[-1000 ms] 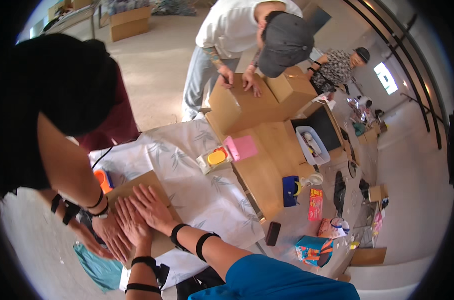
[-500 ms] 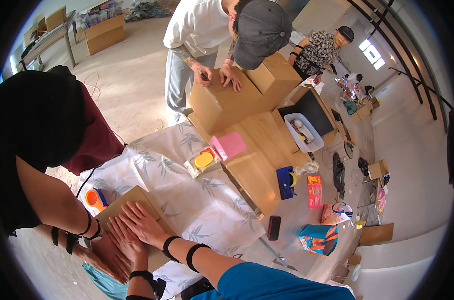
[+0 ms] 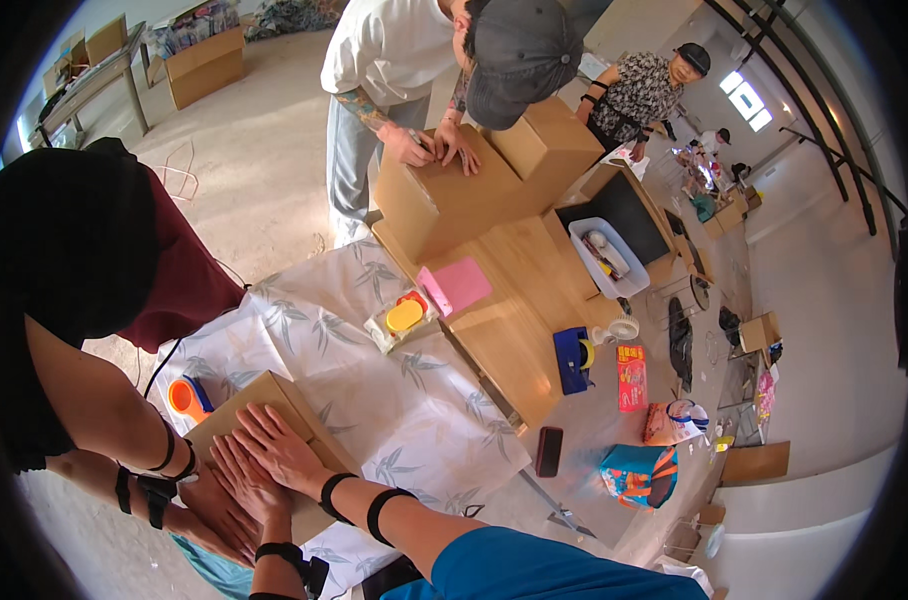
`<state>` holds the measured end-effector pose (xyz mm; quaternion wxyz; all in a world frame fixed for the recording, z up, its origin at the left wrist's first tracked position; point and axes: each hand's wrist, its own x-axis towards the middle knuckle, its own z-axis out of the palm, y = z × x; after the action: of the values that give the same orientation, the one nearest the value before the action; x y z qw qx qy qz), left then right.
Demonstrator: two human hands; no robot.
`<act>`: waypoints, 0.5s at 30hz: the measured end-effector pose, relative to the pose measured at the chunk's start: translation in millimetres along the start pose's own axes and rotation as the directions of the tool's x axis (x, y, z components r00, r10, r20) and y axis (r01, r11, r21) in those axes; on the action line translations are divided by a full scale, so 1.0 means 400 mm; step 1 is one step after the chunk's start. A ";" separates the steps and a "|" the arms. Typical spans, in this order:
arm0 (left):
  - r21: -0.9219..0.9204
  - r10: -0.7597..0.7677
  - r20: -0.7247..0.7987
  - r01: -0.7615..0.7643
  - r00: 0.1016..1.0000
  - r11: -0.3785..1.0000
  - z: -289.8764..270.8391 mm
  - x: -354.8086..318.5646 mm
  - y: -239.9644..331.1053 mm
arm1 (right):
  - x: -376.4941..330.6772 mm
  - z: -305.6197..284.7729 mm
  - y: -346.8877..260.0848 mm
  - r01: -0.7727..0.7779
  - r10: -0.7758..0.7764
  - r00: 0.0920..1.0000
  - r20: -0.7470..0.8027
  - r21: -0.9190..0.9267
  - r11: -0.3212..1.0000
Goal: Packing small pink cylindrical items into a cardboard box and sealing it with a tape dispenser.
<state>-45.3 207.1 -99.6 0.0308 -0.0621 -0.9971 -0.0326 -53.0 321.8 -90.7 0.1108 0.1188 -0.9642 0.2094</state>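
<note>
A closed brown cardboard box [image 3: 296,402] sits on a table with a white leaf-patterned cloth [image 3: 414,425]. My left hand [image 3: 246,482] lies flat on the box top with its fingers stretched out. Right beside it, my right hand [image 3: 282,450] also rests flat on the box, fingers slightly spread. Neither holds anything. A co-worker's hands [image 3: 214,515] press on the near left part of the same box, touching close to my left hand. An orange and blue tape dispenser [image 3: 188,398] stands just beyond the box on the left.
A wet-wipe pack [image 3: 402,320] with a yellow lid and a pink sheet [image 3: 459,285] lie farther back. Across the table a person in a cap [image 3: 404,60] bends over a large carton [image 3: 454,200]. A blue tape dispenser [image 3: 573,360], phone [image 3: 549,452] and white bin [image 3: 609,258] are to the right.
My hands stay in place on the box. Across the table, the person's pen hand has shifted right over the carton, closer to their other hand.
</note>
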 end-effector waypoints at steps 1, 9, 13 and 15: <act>-0.001 0.005 -0.017 -0.005 1.000 1.000 0.005 0.000 -0.003 | 0.001 0.001 0.000 0.000 0.000 1.000 0.008 -0.002 1.000; -0.014 0.002 -0.006 -0.002 1.000 1.000 0.008 0.004 -0.005 | 0.004 0.004 0.002 0.004 -0.003 1.000 0.021 -0.026 1.000; -0.042 0.021 -0.060 -0.023 0.998 0.999 0.016 -0.001 -0.012 | 0.003 0.009 0.000 0.012 -0.011 1.000 0.025 -0.020 1.000; -0.060 0.019 -0.057 -0.022 0.998 0.998 0.011 -0.002 -0.008 | 0.002 0.010 0.002 0.011 -0.011 1.000 0.019 -0.013 1.000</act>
<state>-45.1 204.3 -104.1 0.0574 -0.0722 -0.9936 -0.0644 -54.8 320.7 -94.4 0.1035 0.1254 -0.9659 0.2015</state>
